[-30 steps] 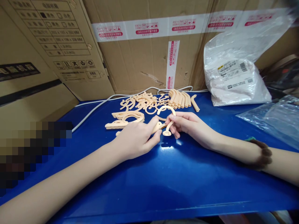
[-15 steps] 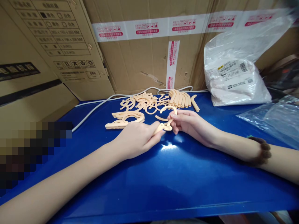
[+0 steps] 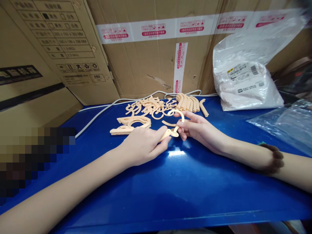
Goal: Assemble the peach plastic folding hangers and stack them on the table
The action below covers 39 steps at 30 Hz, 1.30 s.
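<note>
My left hand (image 3: 146, 144) is closed round a beige plastic hanger arm (image 3: 166, 134), whose rounded end sticks out past thumb and forefinger. Between the fingers of my right hand (image 3: 198, 128) is a beige hanger hook (image 3: 182, 116), its curve upward and its flat round base (image 3: 174, 134) low. That base meets or overlaps the tip of the arm; I cannot tell whether they are joined. Just behind my right fingers lies a curved beige piece (image 3: 168, 123). Folded beige hangers (image 3: 134, 121) are stacked beyond my left hand.
Loose hooks (image 3: 151, 105) lie heaped at the back of the blue table (image 3: 156, 195), beside a row of curved arms (image 3: 187, 102) and one separate arm (image 3: 203, 108). A white cable (image 3: 97, 114), cardboard boxes (image 3: 146, 61), a white plastic bag (image 3: 243, 87) and clear film (image 3: 287, 122) surround them.
The hook has tilted slightly in my right hand, and its base has shifted a little left against the arm's end. My left hand has barely moved.
</note>
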Each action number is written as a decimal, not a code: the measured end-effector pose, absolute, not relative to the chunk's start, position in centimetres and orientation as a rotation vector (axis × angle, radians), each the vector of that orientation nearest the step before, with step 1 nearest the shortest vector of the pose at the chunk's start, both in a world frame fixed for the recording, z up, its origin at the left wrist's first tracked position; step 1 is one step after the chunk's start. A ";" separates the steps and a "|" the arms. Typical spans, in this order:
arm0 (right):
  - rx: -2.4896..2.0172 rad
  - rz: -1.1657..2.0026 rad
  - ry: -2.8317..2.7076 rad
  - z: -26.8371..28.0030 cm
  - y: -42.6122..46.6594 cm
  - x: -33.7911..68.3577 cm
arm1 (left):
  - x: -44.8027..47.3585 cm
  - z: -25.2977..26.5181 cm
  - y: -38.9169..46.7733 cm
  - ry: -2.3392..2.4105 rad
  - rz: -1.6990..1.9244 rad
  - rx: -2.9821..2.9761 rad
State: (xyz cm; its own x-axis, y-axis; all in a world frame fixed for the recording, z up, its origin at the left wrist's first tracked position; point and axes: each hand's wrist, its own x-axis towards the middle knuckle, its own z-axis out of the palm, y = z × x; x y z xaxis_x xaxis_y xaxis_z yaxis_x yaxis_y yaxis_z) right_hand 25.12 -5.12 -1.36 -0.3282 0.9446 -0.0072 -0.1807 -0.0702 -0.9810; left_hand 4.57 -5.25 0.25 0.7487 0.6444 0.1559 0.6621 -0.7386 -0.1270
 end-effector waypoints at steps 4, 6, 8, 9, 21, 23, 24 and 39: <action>-0.921 1.559 -1.288 -1.4 -5.1 25.1 | 4.6 0.3 -5.3 -1.033 -0.135 -2.766; -0.919 1.551 -1.296 -1.4 -5.2 25.1 | 4.7 0.3 -5.3 -1.023 -0.133 -2.762; -0.922 1.544 -1.299 -1.4 -5.2 25.0 | 4.7 0.4 -5.2 -1.013 -0.138 -2.761; -0.924 1.542 -1.300 -1.4 -5.2 25.0 | 4.7 0.4 -5.2 -1.009 -0.140 -2.765; -0.914 1.560 -1.326 -1.4 -5.2 25.1 | 4.7 0.4 -5.2 -1.016 -0.112 -2.828; -0.911 1.566 -1.335 -1.4 -5.2 25.1 | 4.7 0.4 -5.2 -1.007 -0.117 -2.831; -0.913 1.566 -1.334 -1.4 -5.2 25.1 | 4.6 0.4 -5.2 -1.002 -0.124 -2.830; -0.909 1.561 -1.280 -1.5 -5.1 25.1 | 4.5 0.1 -5.2 -0.925 -0.225 -2.808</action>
